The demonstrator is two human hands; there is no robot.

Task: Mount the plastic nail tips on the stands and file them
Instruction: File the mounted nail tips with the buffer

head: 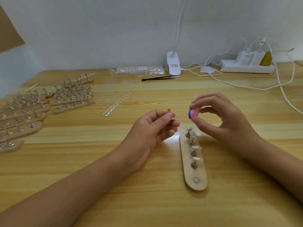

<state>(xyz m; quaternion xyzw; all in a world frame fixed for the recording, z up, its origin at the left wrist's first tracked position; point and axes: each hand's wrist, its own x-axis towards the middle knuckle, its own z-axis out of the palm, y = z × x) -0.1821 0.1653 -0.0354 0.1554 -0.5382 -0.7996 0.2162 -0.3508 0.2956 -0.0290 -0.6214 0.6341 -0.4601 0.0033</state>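
Between the two hands, lifted off the table [98,161], a single small stand [169,114] is pinched at the fingertips of the left hand [154,126]. Thumb and forefinger close on its stem and the other fingers are curled in beneath. Whether it already carries a tip is too small to tell.

Just to its right, not touching it, is a small pink and purple file block [242,113]. The right hand [224,118] grips it between thumb below and forefinger above, with the remaining fingers arched loosely behind. Both forearms come in low from the near edge, wrists raised.

I judge this to be the filing step for one stand, or the moment just before it. The next move calls for bringing block and stand together with a steady pinch and a light stroke, since the piece is tiny and easily twisted out of the fingers.

Below the hands lies a wooden base [186,171] with four more stands in a row. Pale nail tips [196,147] show on some of them. A bare round socket [196,180] at its near end looks like the place where the held stand belongs.

Far to the left sit many filled strips [72,95], with clear tip sprues [114,99] beside them. A clip lamp [173,66] and a power strip [246,67] stand at the wall.
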